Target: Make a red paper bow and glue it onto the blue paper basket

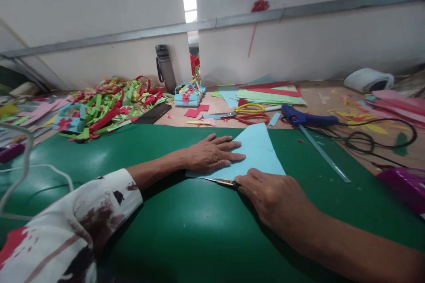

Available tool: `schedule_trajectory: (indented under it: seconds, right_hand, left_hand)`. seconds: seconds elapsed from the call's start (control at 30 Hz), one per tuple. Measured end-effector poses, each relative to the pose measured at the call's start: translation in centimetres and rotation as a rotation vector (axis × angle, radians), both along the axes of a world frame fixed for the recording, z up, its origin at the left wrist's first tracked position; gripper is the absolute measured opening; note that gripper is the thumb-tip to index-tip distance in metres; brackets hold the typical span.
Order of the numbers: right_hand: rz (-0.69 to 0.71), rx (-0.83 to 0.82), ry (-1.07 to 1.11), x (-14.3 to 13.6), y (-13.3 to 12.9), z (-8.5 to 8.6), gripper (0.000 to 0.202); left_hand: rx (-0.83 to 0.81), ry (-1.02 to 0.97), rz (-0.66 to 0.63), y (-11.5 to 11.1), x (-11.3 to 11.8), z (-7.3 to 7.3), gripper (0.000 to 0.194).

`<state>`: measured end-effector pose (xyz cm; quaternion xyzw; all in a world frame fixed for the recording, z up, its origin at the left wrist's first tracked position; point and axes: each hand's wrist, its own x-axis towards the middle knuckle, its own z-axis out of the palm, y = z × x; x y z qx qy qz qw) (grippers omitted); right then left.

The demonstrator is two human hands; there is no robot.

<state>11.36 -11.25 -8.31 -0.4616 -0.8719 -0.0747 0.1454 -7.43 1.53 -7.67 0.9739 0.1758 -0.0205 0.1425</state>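
A light blue sheet of paper lies on the green mat. My left hand rests flat on the sheet's left part, its fingers spread and pointing right. Along the sheet's near edge, my right hand is closed round a slim cutter, whose blade points left, close below my left hand. The cutter's rear part is hidden inside my right hand.
Behind the mat are yellow-handled scissors, a blue glue gun, a phone, a bottle, stacked coloured paper and a heap of green and red strips. Cables lie at right.
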Motion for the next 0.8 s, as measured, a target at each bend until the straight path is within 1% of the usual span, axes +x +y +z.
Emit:
schedule_trajectory:
  seconds: [0.2, 0.43, 0.57, 0.7, 0.8]
  right_hand:
    - [0.028, 0.06, 0.025, 0.0, 0.0, -0.4, 0.022]
    - [0.011, 0.043, 0.007, -1.0, 0.3, -0.2, 0.02]
    - [0.056, 0.059, 0.049, -1.7, -0.1, 0.1, 0.022]
    - [0.085, 0.047, 0.046, -2.8, -0.3, 0.5, 0.019]
    - [0.098, 0.022, 0.065, -2.4, -0.5, 0.5, 0.019]
  left_hand:
    - [0.009, -0.005, -0.006, 0.0, 0.0, 0.0, 0.046]
    - [0.0, 0.013, 0.012, -0.2, 0.1, 0.5, 0.046]
    - [-0.003, 0.002, 0.005, -0.3, 0.2, 0.7, 0.046]
    - [0.007, 0.009, 0.016, -0.4, 0.2, 0.6, 0.045]
    - [0.003, 0.009, 0.016, -0.3, 0.2, 0.5, 0.045]
